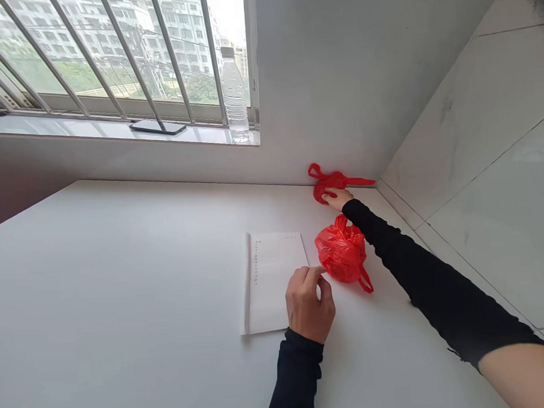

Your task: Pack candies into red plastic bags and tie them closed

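"See right hand?"
"Touching, at eleven o'clock, far red plastic bag; can't tell if pinching."
"And left hand?"
"Curled beside nearer red plastic bag, at one o'clock; can't tell either."

On the white table lie 1 printed paper and 2 red bags.

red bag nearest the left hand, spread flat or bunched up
Bunched up: the red bag forms a rounded, crumpled heap beside the left hand, with loops sticking out.

The paper lies left of the nearer bag.
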`<act>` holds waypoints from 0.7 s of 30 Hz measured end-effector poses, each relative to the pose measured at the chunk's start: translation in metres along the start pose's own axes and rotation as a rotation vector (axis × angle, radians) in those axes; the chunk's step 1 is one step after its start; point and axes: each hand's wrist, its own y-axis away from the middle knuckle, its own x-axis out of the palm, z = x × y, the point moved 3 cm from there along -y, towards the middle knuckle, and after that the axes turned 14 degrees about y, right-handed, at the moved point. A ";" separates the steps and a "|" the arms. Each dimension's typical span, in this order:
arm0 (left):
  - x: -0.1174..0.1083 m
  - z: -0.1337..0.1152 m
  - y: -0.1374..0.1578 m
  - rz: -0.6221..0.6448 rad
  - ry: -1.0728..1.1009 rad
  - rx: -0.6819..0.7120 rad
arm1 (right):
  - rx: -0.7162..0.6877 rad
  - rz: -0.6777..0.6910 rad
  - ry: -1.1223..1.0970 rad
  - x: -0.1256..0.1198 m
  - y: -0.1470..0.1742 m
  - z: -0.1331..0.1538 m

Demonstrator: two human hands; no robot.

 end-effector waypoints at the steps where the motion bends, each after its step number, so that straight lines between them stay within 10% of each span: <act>1: 0.000 -0.001 0.000 -0.003 0.001 0.002 | 0.023 0.018 -0.009 0.002 -0.005 0.000; 11: -0.003 -0.010 0.007 -0.073 0.001 0.054 | -0.039 0.024 -0.487 -0.051 0.035 0.031; 21: -0.046 -0.082 0.083 -0.330 0.076 -0.180 | -0.431 0.211 -0.920 -0.120 0.256 0.043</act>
